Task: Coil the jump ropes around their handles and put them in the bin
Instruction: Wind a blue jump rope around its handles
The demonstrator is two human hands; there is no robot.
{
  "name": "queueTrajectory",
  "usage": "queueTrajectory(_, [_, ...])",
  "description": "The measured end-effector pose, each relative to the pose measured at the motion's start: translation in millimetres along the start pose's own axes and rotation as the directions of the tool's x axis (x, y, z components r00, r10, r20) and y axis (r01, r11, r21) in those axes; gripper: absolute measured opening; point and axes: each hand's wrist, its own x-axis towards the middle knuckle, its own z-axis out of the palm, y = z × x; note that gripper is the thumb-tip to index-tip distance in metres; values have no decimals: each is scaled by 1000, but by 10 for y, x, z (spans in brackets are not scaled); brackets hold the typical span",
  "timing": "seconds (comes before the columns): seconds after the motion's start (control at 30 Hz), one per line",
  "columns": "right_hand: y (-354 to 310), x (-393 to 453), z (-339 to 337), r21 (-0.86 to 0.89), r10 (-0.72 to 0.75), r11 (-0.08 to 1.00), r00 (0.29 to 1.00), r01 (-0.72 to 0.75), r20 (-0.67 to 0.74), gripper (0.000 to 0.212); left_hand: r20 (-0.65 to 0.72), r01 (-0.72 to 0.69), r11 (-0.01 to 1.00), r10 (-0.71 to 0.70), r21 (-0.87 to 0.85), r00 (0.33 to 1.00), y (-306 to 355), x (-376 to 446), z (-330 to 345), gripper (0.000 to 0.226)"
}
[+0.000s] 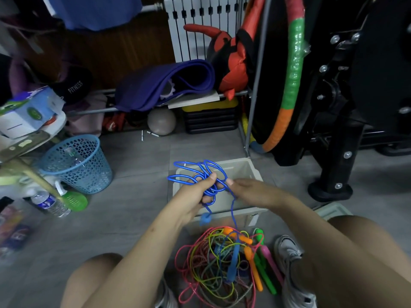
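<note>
Both hands meet over the beige bin (249,168), which sits on the grey floor (138,156) just past the knees. The left hand (195,192) is clenched around a bundle of blue jump rope (200,172), whose loops fan out toward 11 and 12 o'clock above the fingers. One blue handle end (205,219) hangs below that hand at 6 o'clock. The right hand (246,190) pinches a strand of the same rope at its fingertips, and from there the cord drops toward 6 o'clock into the pile.

That pile of tangled ropes (213,270) lies on the floor between the feet, at 6 o'clock from the bin: pink, yellow, green and grey cords knotted together, with orange, green and pink handles (262,263) along its right side. A second blue handle (233,261) lies in the tangle.

At 9 o'clock from the bin stands a blue mesh wastebasket (77,165), with a water bottle (50,204) and a green-capped bottle (73,200) below it. At 12 o'clock a grey ball (161,121) rests under a low shelf carrying a rolled purple mat (169,82). A striped hoop (291,85) and black exercise equipment (355,96) crowd the 2 o'clock side, close to the bin's far corner.
</note>
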Motion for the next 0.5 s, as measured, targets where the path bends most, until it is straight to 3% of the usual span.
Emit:
queueTrajectory(0.07, [-52,-41,84,132,-29,991,995,16,100,50,7,-3,998,3,-55,1000,24,-11,-26,42])
queueTrajectory(0.13, [-77,-39,109,169,-51,985,992,31,114,54,-28,-6,991,2,-136,1000,65,-3,-69,34])
queueTrajectory(0.3, [46,16,-21,-209,-44,975,985,79,166,37,-127,-58,968,27,-244,991,160,92,-337,20])
queueTrajectory(0.43, [98,44,-160,-463,25,886,996,20,90,27,-328,-123,992,104,-37,939,181,89,-439,28])
queueTrajectory(0.5, [92,35,-209,-356,11,934,1000,-20,-27,27,-401,-103,991,127,80,907,166,96,-469,30])
